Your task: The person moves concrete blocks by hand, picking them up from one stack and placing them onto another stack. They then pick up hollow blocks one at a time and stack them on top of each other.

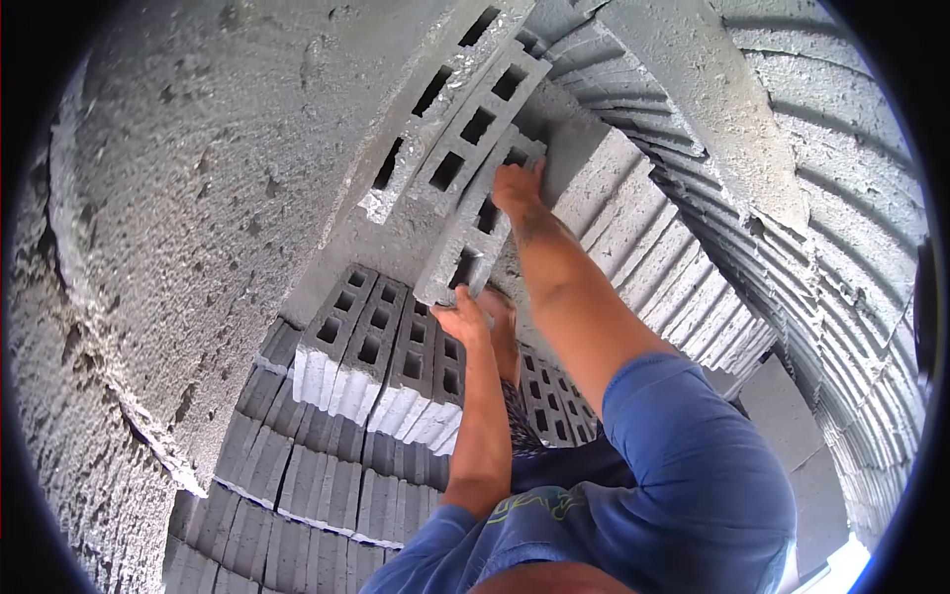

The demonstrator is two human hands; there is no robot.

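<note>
A grey hollow concrete block (450,238) with three rectangular holes lies slantwise between my two hands. My left hand (463,319) grips its lower end, fingers wrapped over the edge near the lowest hole. At the upper end, my right hand (518,186) is closed on the block beside its top hole. Close along the block's left side is a second hollow block (462,134), and beyond that a third one (432,74) with a rough, chipped edge.
Rows of hollow blocks (381,337) stand at the lower left, above more stacked blocks (317,475). Another row of blocks (643,238) stands right of my right arm. Tall curved stacks (841,168) line the right side. A rough grey surface (218,148) fills the left.
</note>
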